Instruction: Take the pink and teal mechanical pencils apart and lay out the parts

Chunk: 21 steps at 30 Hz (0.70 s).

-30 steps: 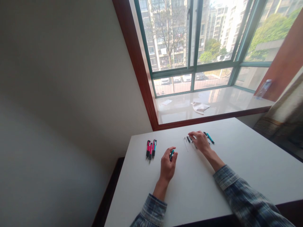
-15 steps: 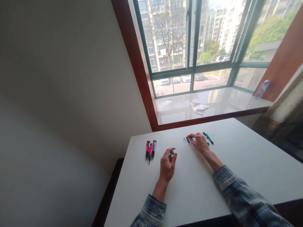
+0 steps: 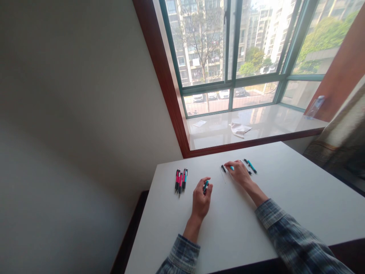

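Observation:
My left hand [image 3: 201, 199] is closed around a teal pen barrel [image 3: 205, 185], held low over the white table. My right hand [image 3: 238, 172] reaches to the far side with its fingers curled together; whatever its fingertips hold is hidden. A bit of teal [image 3: 232, 168] shows between those fingers, and I cannot tell if it is held or lies beneath. Just left of the fingertips lies a short black pen part [image 3: 223, 168], with a thin refill [image 3: 223, 177] near it. Beyond the right hand are a teal barrel [image 3: 252, 166] and black pen parts [image 3: 245, 161].
Several assembled pens [image 3: 180, 182], pink and teal with black grips, lie in a cluster on the left of the white table [image 3: 236, 224]. Behind it, the window sill [image 3: 211, 139] holds a crumpled cloth [image 3: 240, 129] and a clear bottle [image 3: 315, 107]. A wall flanks the left.
The black pen part has shifted slightly left and now lies clear of my right fingertips, which have drawn closer together. My left hand keeps its hold on the teal barrel.

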{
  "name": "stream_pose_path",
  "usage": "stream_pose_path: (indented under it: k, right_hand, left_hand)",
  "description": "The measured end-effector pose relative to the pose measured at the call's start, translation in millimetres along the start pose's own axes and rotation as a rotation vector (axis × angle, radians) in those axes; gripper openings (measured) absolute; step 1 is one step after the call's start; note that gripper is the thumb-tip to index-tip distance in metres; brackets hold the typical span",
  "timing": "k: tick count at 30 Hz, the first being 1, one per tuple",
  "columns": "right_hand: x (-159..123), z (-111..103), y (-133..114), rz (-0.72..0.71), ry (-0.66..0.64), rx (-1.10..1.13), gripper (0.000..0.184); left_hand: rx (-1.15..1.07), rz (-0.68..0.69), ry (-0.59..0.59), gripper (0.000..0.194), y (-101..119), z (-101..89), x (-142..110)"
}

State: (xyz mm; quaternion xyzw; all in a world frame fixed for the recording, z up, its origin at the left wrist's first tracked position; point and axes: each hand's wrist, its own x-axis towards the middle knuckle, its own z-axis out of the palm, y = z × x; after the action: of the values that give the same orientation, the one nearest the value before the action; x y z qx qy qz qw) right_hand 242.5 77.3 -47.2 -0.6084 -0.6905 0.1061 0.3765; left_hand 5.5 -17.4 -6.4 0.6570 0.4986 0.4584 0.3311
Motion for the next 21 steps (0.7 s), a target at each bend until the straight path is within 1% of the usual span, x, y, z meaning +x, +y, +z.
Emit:
stream_pose_path:
  k: [3, 5, 8, 11, 14, 16, 19, 21]
  right_hand:
    - [1, -2, -2, 0.01, 0.004, 0.001, 0.021]
    - [0, -5, -8, -0.009, 0.034, 0.022, 0.02]
    - [-8, -9, -27, -0.081, 0.09, 0.117, 0.021]
    - [-29, -7, -56, -0.141, 0.099, 0.262, 0.02]
    - [-59, -1, -86, -0.129, 0.039, 0.407, 0.017]
    - [-77, 3, -103, -0.112, -0.04, 0.503, 0.014]
    - [-93, 8, -117, -0.109, -0.144, 0.589, 0.01]
    - [-97, 11, -121, -0.088, -0.207, 0.621, 0.015]
  left_hand:
    - [-0.034, 0.004, 0.024, 0.04, -1, -0.5, 0]
    - [-0.06, 0.012, 0.03, 0.04, -2, -0.9, 1]
    - [-0.081, 0.033, 0.038, 0.036, -3, -1.3, 3]
    - [-0.101, 0.036, 0.059, 0.032, -3, -1.3, 4]
    - [-0.147, 0.024, 0.091, 0.03, -2, -1.5, 4]
    - [-0.185, 0.019, 0.12, 0.028, 0, -1.8, 4]
    - [-0.263, 0.001, 0.14, 0.026, 2, -2.1, 4]
    - [-0.334, -0.024, 0.145, 0.027, 2, -1.8, 5]
